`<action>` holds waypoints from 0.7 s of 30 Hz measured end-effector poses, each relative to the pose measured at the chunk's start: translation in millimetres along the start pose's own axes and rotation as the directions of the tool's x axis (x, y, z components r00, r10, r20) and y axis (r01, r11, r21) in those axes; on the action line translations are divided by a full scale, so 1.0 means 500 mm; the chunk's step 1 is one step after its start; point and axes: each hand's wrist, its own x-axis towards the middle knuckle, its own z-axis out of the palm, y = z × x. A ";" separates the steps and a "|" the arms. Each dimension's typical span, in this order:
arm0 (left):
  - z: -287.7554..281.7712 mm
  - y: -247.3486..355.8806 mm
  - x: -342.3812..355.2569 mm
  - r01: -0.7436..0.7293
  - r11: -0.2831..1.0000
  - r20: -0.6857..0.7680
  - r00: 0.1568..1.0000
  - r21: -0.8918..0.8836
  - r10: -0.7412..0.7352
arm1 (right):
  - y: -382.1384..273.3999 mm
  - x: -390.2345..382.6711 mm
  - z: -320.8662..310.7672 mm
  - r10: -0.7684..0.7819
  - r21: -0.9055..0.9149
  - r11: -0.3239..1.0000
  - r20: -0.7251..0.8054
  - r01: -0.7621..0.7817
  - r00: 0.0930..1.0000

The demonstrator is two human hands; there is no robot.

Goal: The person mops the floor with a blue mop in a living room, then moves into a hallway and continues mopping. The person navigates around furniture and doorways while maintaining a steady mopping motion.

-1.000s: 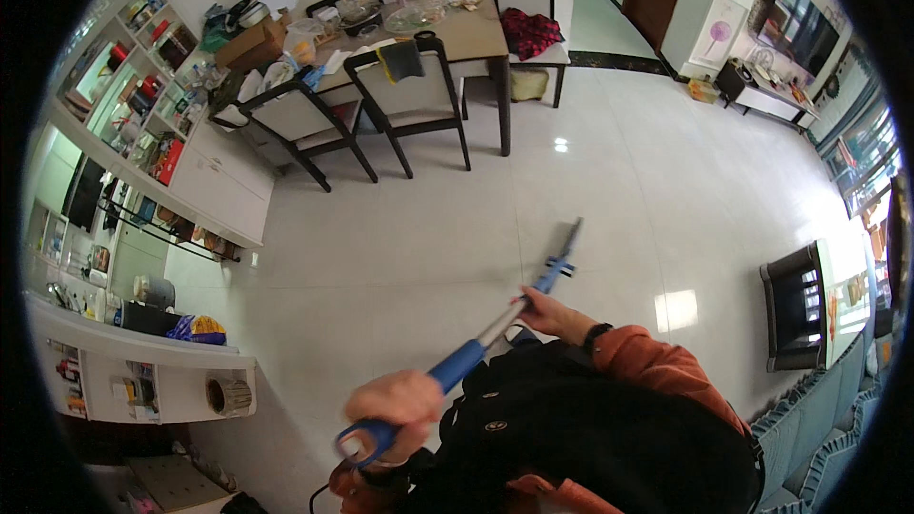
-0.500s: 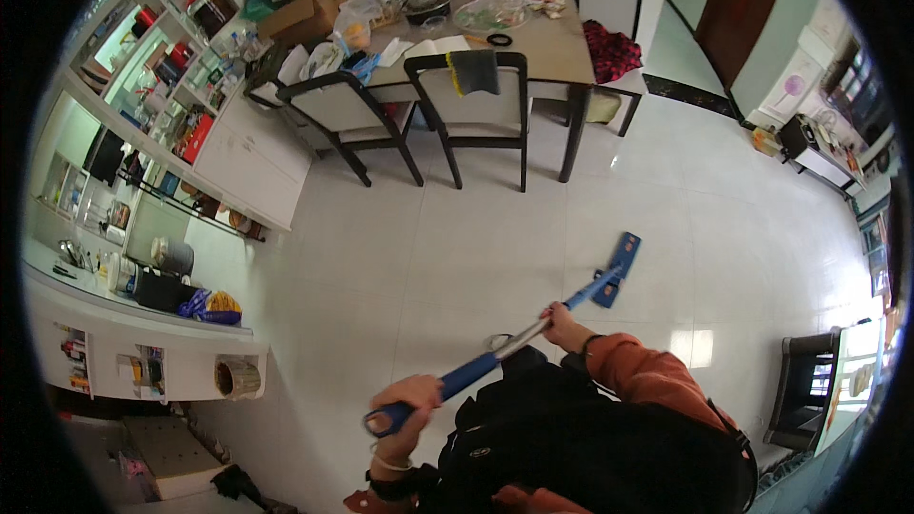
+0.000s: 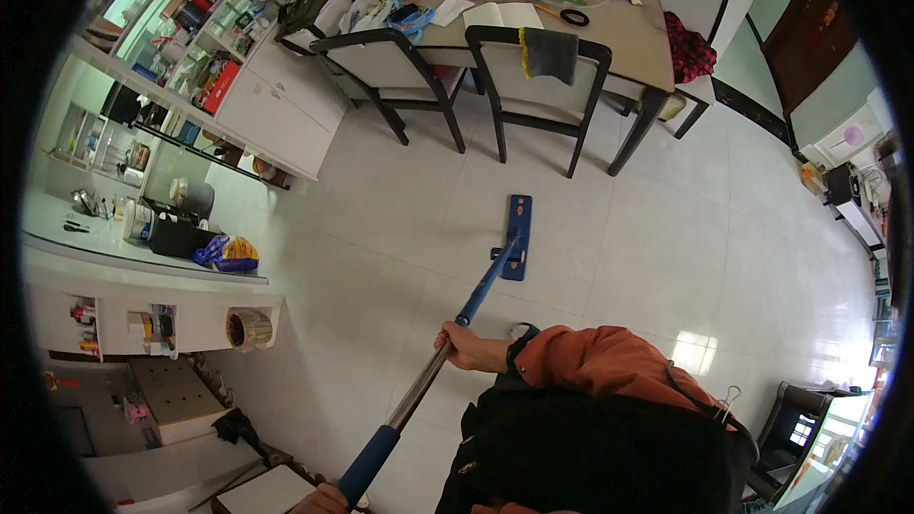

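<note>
A flat mop [image 3: 407, 407] slants from the lower edge up to the middle of the floor. Its blue rectangular head [image 3: 516, 219] lies flat on pale tiles, in front of the table. My right hand [image 3: 460, 345], below an orange sleeve, is wrapped round the metal part of the pole, near the blue lower section. At the bottom edge my left hand [image 3: 322, 500] grips the thick blue handle grip [image 3: 369, 466]; the picture's edge cuts off part of that hand.
Chairs [image 3: 538, 86] stand before a cluttered dining table [image 3: 624, 43], one with a grey cloth [image 3: 550, 55] on its back. White cabinets [image 3: 286, 124] and shelves line the left. A woven bin [image 3: 249, 328] sits lower left; a dark-framed glass-topped stand [image 3: 795, 433] is lower right.
The mop head has swept left across the floor, and both hands have moved left with the pole. My left hand is now lower, partly out of the picture. The whole view has also shifted.
</note>
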 end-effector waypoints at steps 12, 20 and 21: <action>0.090 -0.280 0.104 0.201 0.949 0.426 0.857 0.241 -0.290 | -0.459 0.091 0.035 -0.240 0.047 0.971 0.172 0.235 0.955; 0.121 -0.625 0.089 0.120 0.957 0.435 0.870 0.265 -0.230 | -0.722 0.227 0.056 -0.588 -0.073 0.801 0.092 0.594 0.804; 0.119 -0.645 0.091 0.130 0.955 0.439 0.866 0.265 -0.240 | -0.737 0.235 0.057 -0.601 -0.149 0.772 0.145 0.618 0.786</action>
